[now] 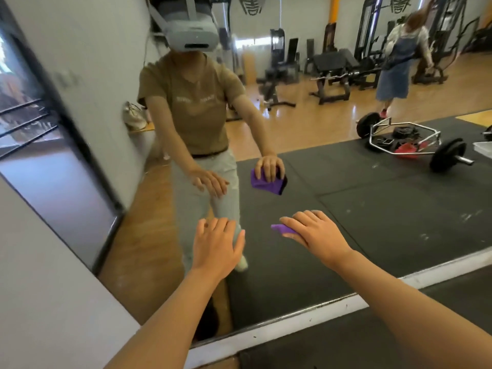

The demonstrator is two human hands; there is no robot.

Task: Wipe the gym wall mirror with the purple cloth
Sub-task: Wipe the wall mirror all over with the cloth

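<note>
The gym wall mirror [372, 209] fills most of the head view, and its white lower frame [292, 324] runs diagonally across the bottom. My right hand [316, 235] is raised in front of the glass and grips the purple cloth [282, 229], which sticks out to the left under my fingers. The reflection shows the cloth bunched under that hand. A gap separates the hand from its reflection, so the cloth is short of the glass. My left hand [218, 243] hovers beside it with fingers relaxed and spread, holding nothing.
A white wall [40, 288] borders the mirror on the left. Black floor matting [346, 350] lies below the frame. Reflected in the glass are weight machines, a hex bar with plates on a black mat, a dark-framed window, and another person at the far right.
</note>
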